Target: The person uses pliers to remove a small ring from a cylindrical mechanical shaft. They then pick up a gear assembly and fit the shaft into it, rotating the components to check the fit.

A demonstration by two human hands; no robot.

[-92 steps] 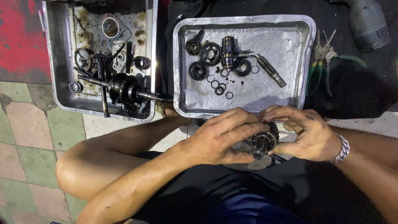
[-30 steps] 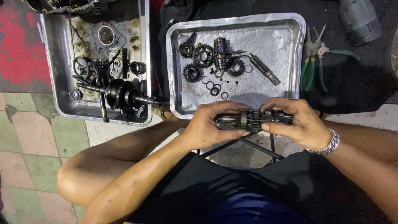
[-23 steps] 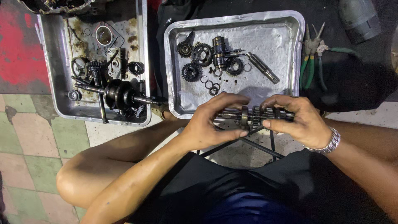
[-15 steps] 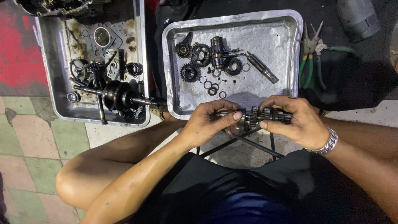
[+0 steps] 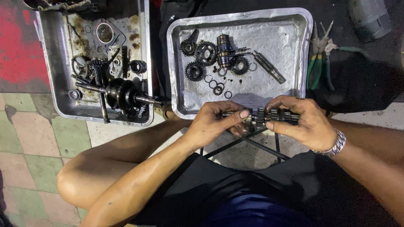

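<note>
Gear shaft (image 5: 269,116) held level between both hands; left hand (image 5: 212,122) fingers pinch one end, right hand (image 5: 301,122) fingers wrap the other; loose gears, apparently oily, in metal tray (image 5: 286,54) beyond.

Silver metal tray (image 5: 304,50), green-handled pliers (image 5: 316,69), red floor patch (image 5: 17,46), pale green-and-pink checked tiles (image 5: 29,147)

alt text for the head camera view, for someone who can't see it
Seen from above, a seated person's left hand and right hand hold a greasy gear shaft level between them. Beyond lie a metal tray of loose gears and rings, a second tray with a crankshaft, and green-handled pliers.
</note>
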